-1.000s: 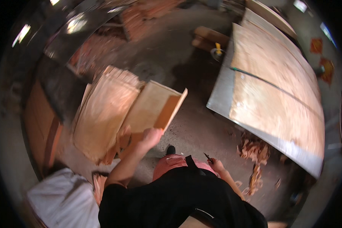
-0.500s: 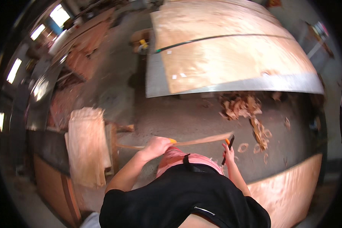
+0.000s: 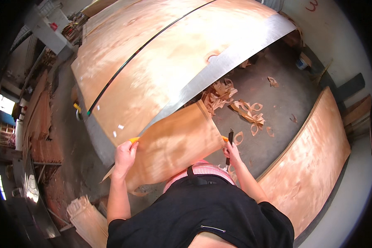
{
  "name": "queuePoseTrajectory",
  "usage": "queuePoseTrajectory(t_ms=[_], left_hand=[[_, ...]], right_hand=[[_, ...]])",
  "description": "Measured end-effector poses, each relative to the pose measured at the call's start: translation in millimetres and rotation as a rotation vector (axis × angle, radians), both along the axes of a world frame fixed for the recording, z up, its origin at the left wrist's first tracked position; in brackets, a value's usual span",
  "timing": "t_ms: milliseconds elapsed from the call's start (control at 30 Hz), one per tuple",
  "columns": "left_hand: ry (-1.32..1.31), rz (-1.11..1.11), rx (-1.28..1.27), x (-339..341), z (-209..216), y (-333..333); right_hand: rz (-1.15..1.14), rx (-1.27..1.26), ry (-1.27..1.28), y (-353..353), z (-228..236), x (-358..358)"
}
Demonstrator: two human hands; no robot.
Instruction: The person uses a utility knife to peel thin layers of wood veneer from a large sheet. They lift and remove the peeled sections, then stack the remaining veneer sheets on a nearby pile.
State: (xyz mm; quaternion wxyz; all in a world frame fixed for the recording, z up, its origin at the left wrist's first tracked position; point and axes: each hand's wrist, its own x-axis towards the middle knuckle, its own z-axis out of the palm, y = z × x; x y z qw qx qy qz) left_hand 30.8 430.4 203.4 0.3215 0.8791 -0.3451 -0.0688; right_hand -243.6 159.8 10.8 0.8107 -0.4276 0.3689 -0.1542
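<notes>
A tan sheet of wood veneer (image 3: 177, 140) is stretched in front of my body, lifted slantwise near the big table's front edge. My left hand (image 3: 125, 159) is closed on its left edge, an orange cover showing on a fingertip. At the sheet's right edge is my right hand (image 3: 233, 152), its fingers closed around a narrow black bar-like tool (image 3: 230, 137) held upright. An orange-covered fingertip of that hand touches the veneer; whether it also pinches the sheet I cannot tell. Thin strips hang by the sheet's lower left corner.
Ahead, a metal-edged table (image 3: 219, 76) carries large veneer sheets, crossed by a long black strip (image 3: 140, 49). Veneer scraps (image 3: 248, 112) litter the floor beneath and beside it. A stack of large sheets (image 3: 306, 165) stands at my right, a veneer bundle (image 3: 87, 219) at lower left.
My view has turned right. The veneer, earlier seen nearly edge-on as a thin band, now shows its broad face, raised toward the table. My left hand has moved left, away from my waist.
</notes>
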Motion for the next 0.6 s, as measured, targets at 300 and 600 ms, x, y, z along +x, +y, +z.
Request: queuePoseTrajectory(t_ms=[300, 600], left_hand=[[0.120, -0.079, 0.067, 190, -19, -181], [-0.062, -0.157, 0.180, 360, -75, -359]], right_hand=[[0.150, -0.557, 0.436, -156, 55, 128], [0.129, -0.678, 0.353, -335, 48, 266]])
